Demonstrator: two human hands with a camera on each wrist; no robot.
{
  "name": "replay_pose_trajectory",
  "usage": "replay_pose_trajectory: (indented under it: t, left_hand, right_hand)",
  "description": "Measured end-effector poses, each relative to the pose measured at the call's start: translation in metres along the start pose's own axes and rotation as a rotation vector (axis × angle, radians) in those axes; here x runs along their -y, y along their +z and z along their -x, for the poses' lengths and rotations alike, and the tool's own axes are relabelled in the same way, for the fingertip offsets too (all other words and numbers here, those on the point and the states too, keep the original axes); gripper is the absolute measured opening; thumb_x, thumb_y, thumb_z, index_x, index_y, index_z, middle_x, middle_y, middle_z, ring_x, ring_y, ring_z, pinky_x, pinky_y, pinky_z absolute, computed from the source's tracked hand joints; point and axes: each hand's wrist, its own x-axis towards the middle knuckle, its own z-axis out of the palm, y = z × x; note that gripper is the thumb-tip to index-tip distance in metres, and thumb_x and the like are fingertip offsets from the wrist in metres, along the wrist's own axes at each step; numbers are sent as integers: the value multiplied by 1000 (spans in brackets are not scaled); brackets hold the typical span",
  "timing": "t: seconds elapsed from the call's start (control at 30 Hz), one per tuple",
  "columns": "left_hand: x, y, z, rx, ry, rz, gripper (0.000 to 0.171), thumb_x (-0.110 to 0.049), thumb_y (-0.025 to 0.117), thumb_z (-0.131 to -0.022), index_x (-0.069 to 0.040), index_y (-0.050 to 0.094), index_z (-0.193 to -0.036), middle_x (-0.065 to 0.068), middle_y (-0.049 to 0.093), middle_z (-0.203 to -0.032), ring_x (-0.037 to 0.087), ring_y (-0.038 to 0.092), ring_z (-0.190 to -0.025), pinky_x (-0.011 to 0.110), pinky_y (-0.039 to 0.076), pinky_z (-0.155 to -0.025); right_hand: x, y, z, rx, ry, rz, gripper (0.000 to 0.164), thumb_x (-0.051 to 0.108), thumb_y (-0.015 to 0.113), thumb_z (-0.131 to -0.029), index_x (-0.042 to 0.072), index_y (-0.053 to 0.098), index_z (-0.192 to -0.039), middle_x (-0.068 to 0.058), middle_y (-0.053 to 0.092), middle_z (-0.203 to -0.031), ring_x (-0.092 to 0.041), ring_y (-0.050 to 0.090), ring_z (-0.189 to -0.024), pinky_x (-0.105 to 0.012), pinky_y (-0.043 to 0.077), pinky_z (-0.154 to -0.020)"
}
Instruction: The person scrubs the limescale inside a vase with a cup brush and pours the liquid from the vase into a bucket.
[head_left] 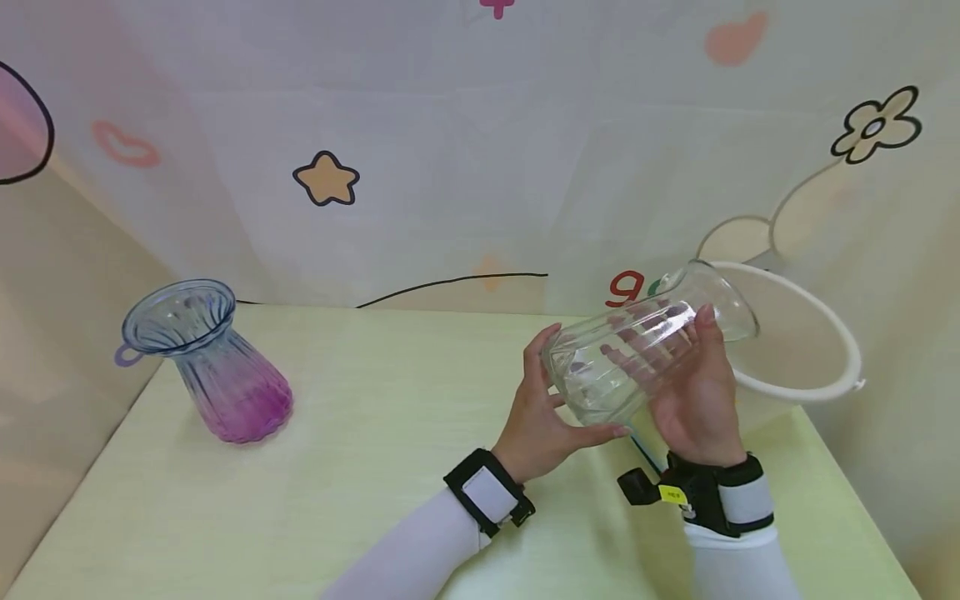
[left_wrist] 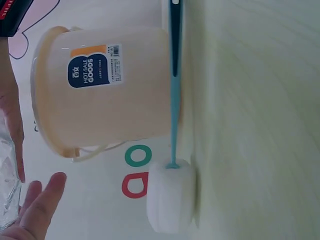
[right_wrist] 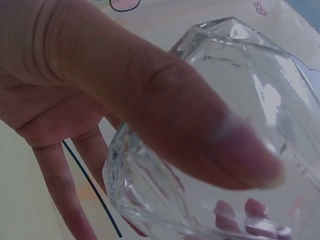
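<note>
A clear faceted glass vase [head_left: 600, 367] is held tilted over the table, its flared mouth up to the right and overlapping the bucket's rim. Its base lies between the thumb and fingers of my left hand [head_left: 543, 433]. My right hand [head_left: 697, 400] grips the body nearer the mouth, thumb on the near side and fingers seen through the glass. Close by in the right wrist view, a thumb crosses the vase [right_wrist: 250, 75]. Below the hands lies a brush [left_wrist: 172, 195] with a white sponge head and a teal handle.
Behind the right hand stands a cream bucket [left_wrist: 135, 90] with a white rim [head_left: 856, 350] and a paper label. On the left of the table [head_left: 375, 400] sits a ribbed blue-to-pink glass vase [head_left: 240, 383]. A printed cloth [head_left: 450, 167] hangs along the back edge.
</note>
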Motion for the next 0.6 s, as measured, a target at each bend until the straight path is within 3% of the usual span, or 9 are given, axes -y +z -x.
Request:
replay_pose_trajectory:
  t: [0.23, 0.4, 0.6]
  left_hand:
    - [-10, 7, -10, -38, 23, 35, 117, -10, 94, -73, -42, 16, -154, -8, 41, -154, 11, 53, -133, 30, 54, -102]
    - [-21, 8, -20, -79, 58, 51, 116, -12, 93, -73, -40, 19, -157, -10, 39, -156, 10, 46, -139, 36, 50, -108]
    - [-37, 15, -35, -107, 110, 109, 116, -13, 89, -72, -35, 18, -161, -11, 31, -164, 10, 37, -148, 45, 42, -114]
  right_hand:
    - [3, -3, 1, -24, 16, -111, 72, 47, 56, -104, 19, 23, -161, -9, 43, -160, -27, 51, -143, -43, 55, -105]
    - [-2, -4, -1, 52, 27, -165, 71, 47, 56, -104, 22, 21, -161, -6, 35, -164, -23, 42, -148, -38, 49, -112]
    - [-8, 0, -8, 126, -15, -339, 74, 52, 56, -102, 28, 17, -160, 1, 31, -165, -17, 31, -152, -34, 34, -125]
